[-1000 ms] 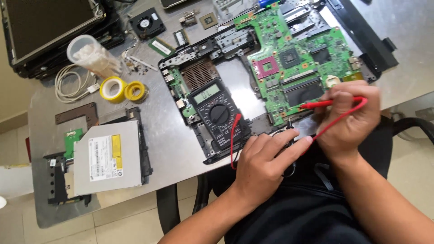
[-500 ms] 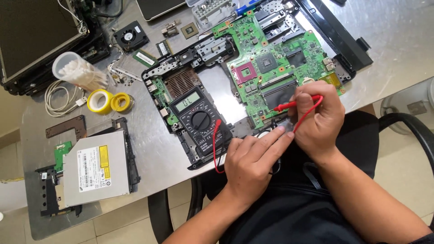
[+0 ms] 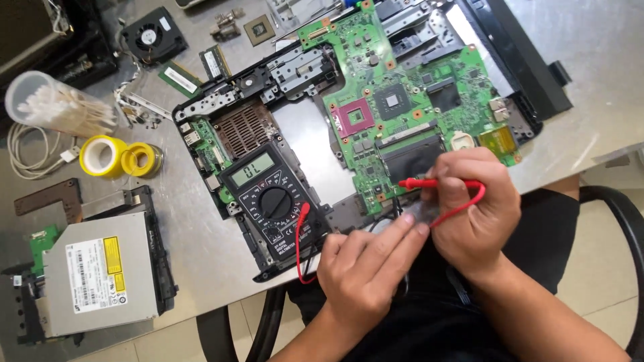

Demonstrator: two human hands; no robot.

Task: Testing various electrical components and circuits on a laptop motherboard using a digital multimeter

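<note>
My right hand [image 3: 473, 214] pinches a red test probe [image 3: 429, 183] and holds it level over the near edge of a green laptop motherboard [image 3: 396, 107]. The probe's red lead loops back under the hand. My left hand [image 3: 365, 268] lies just left of it, with straight fingers pressed on a small silvery part at the board's near edge. A black lead runs under those fingers, and what they hold is hidden. A black multimeter [image 3: 272, 201] with a lit display lies on the left part of the laptop base, its red lead [image 3: 300, 241] plugged in.
On the grey table [image 3: 194, 248] at the left lie an optical drive [image 3: 100, 271], two yellow tape rolls [image 3: 100, 155], a tub of cotton swabs [image 3: 57, 107] and a white cable [image 3: 27, 161]. A small fan [image 3: 154, 33] and memory sticks [image 3: 178, 77] lie farther back. A black chair arm [image 3: 617, 214] curves at the right.
The view has shifted, so the table contents sit further left and down. Both hands stay at the board's near edge, and the red probe is still in my right hand.
</note>
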